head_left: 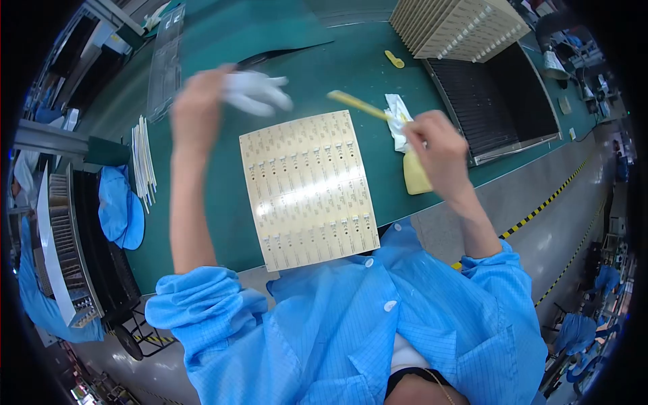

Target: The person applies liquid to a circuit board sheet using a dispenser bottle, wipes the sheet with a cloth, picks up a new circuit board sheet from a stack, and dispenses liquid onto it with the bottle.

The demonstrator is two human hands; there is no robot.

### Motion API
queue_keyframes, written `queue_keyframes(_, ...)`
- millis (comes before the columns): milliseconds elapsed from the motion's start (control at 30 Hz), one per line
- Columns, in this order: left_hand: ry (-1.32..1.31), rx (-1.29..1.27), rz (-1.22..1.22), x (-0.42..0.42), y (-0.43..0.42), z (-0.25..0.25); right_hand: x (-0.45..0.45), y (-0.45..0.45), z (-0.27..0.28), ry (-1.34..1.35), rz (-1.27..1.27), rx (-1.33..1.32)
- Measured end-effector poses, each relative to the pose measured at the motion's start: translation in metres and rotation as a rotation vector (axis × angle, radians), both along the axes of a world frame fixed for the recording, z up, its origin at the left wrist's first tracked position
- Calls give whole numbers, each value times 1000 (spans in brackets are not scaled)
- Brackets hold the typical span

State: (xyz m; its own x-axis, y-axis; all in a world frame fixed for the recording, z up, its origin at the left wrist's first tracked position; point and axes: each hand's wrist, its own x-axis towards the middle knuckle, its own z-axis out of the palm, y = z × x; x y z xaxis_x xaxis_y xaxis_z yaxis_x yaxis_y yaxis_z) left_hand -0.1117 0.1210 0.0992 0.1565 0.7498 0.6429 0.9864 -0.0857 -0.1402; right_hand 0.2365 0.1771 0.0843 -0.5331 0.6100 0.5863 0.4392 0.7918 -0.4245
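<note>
A cream panel (310, 192) printed with rows of small marks lies at the near edge of the green table, between my hands. My left hand (199, 101), blurred by motion, is closed at a white glove (256, 92) above the panel's upper left. In my right hand (439, 145) is a thin yellow stick (361, 106), its far end pointing up and left over the panel's top right corner. A white crumpled wipe (398, 108) and a yellow object (416, 177) lie beside and under my right hand.
At the upper right, a stack of panels (459, 27) stands by a black slotted rack (503, 94). A small yellow tool (394, 59) lies on the table (358, 54). White sticks (143, 162), a blue cap (120, 206) and a clear tray (165, 61) are at the left.
</note>
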Motion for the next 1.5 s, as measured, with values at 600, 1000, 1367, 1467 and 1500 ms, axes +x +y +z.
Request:
queue_keyframes(600,-1905,6,-205,45,-122,-20,4,73,-69,-388,-681,-138)
queue_keyframes(1000,-2054,-403,-236,110,-133,-26,-120,-64,15,402,648,-762)
queue_keyframes(1367,-1202,-143,276,127,-253,-74,-109,-79,-4,-102,421,-771)
queue_keyframes(1467,-897,-257,279,137,-266,-96,-129,-70,-8,-217,461,-670)
queue_keyframes(1500,-840,-294,287,141,-265,-99,-140,-76,-8,-289,489,-602)
